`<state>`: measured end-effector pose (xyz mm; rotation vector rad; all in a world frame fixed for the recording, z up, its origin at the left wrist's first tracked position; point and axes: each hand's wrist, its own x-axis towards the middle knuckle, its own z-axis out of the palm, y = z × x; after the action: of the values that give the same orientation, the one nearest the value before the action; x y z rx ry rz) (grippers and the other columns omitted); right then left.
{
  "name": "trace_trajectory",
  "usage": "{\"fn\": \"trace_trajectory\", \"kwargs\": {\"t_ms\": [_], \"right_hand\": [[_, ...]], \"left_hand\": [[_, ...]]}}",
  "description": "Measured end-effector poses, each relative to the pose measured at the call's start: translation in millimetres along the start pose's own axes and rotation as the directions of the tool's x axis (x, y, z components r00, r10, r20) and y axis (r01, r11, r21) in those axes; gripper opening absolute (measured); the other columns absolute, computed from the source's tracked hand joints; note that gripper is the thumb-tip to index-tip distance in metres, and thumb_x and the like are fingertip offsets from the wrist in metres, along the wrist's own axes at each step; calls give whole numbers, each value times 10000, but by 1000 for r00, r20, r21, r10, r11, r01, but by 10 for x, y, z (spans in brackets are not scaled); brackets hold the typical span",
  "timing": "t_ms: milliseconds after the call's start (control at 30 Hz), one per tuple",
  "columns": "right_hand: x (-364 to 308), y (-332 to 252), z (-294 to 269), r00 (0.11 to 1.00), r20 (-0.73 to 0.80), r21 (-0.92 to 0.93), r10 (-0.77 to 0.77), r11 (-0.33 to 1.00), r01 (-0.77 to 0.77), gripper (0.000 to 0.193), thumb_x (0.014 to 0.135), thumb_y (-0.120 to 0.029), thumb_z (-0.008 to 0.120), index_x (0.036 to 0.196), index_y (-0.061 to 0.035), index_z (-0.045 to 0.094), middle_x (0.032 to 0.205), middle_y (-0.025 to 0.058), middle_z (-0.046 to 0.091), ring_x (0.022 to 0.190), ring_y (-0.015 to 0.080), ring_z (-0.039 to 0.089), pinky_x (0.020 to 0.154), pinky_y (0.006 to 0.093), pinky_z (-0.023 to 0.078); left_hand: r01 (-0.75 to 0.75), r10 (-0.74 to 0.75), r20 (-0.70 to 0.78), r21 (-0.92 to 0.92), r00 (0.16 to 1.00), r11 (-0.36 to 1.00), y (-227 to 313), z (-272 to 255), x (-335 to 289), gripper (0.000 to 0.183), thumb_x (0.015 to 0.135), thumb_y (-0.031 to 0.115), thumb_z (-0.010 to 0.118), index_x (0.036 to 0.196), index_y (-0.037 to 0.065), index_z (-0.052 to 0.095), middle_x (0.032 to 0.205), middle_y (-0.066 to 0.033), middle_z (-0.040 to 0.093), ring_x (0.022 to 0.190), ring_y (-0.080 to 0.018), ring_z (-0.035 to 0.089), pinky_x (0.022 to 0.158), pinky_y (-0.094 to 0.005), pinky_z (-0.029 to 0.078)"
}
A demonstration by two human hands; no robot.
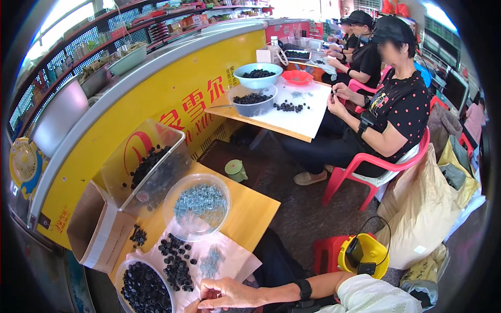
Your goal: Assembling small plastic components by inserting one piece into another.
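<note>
At the lower edge, my right hand (229, 293) is closed, its fingers curled and pinched over something too small to make out. Only the fingertips of my left hand (191, 307) show, drawn together against the right one; the rest is cut off. Just beyond lie loose black round caps (177, 263) and a small heap of bluish-grey small parts (212, 262) on a pink sheet (237, 255). Left of my hands stands a tub of black round parts (145, 288). A clear round bowl (197, 204) farther back holds more bluish-grey pieces.
A clear bin (143, 167) of black parts tilts beside an open cardboard box (99, 224) on the wooden table (255, 208). Across the aisle a person (391, 104) works at another table (308, 122). A yellow bucket (360, 255) and large sacks (417, 208) stand at right.
</note>
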<state>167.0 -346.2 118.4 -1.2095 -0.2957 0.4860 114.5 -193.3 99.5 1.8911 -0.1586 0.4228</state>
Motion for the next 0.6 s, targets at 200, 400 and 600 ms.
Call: {"fn": "trace_trajectory", "kwargs": {"t_ms": [200,400,600], "right_hand": [[88,217,-56,950,-103,-206,-293,941,268,168,854,-86,602,871,-42,440,687,59,574,654,107,565,586,277,450],[166,289,-152,961,-86,-175,-264,953,246,164,851,-80,596,853,-44,436,657,59,519,585,140,503,534,301,405],[202,379,-169,949,-51,-452,-312,854,257,207,818,-190,642,852,-24,524,729,163,565,689,317,593,570,393,430]], "left_hand": [[150,-142,72,-122,987,981,-129,68,140,191,885,71,535,1050,-23,551,939,-122,610,748,-167,581,648,-269,486],[265,-250,98,-208,963,941,-519,37,83,144,861,74,577,983,-2,569,927,-125,612,751,-173,585,656,-271,500],[273,-275,-4,-126,961,954,-479,96,99,189,777,41,615,953,-10,566,917,-130,603,782,-219,580,705,-326,500]]}}
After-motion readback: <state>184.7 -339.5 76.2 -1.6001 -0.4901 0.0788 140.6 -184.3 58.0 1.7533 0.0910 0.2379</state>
